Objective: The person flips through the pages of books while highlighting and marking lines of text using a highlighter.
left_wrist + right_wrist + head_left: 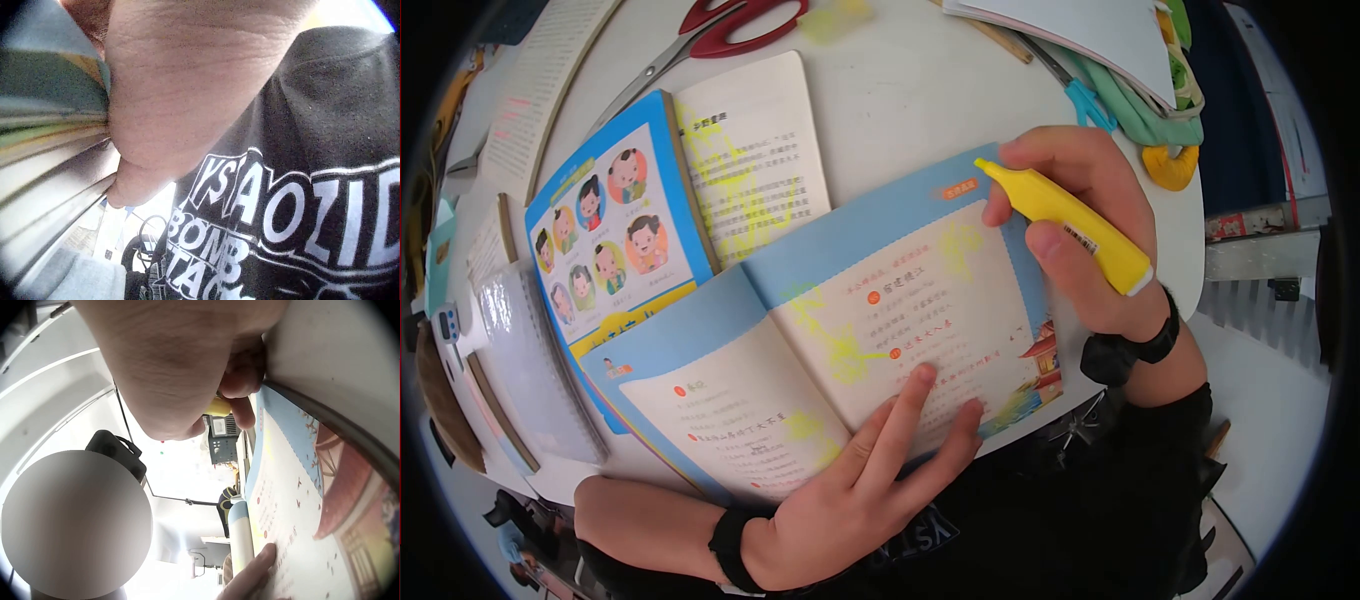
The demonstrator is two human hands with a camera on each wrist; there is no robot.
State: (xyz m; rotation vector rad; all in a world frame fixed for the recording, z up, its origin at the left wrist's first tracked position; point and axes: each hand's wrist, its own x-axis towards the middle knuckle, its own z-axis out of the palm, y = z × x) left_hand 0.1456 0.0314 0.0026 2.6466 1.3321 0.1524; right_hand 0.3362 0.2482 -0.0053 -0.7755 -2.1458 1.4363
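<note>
An open book with blue-bordered pages lies tilted before me, with yellow marks on both pages. My left hand holds it at the lower edge, two long fingers resting on the right-hand page. In the left wrist view, a fingertip shows beneath the stacked pages. Up at the right page's top corner, my right hand grips a yellow highlighter between thumb and fingers. The highlighter's tip is uncapped and points up and left, over the page's blue border; its white end points toward the wrist.
Left of the open book is a blue book with cartoon children, overlapping a marked booklet. Red-handled scissors lie behind, blue-handled scissors at the back right near papers and a green pouch. A clear folder lies far left.
</note>
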